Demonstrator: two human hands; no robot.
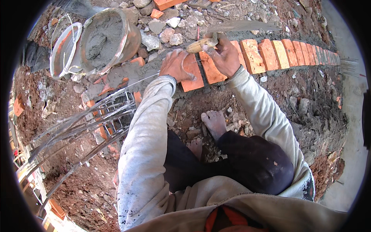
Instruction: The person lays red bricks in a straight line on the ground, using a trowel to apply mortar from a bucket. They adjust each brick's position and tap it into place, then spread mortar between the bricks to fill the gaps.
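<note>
My left hand [176,65] grips a red brick [192,84] at the left end of a curving row of bricks [251,56] set on grey mortar, its fingers curled at the far end. My right hand [226,56] is just right of it, closed round the wooden handle [199,45] of a trowel, whose grey blade [243,26] lies flat above the row, pointing right. A thin string [143,80] runs along the bricks. Wet mortar [116,79] spreads to the left of the held brick.
A bucket of mortar [104,38] and a white-rimmed bucket [62,50] sit at upper left. Long bent steel bars [77,125] jut across the left side. Rubble [156,26] lies beyond the row. My bare feet [214,123] are below it, and a concrete edge [344,147] borders the right.
</note>
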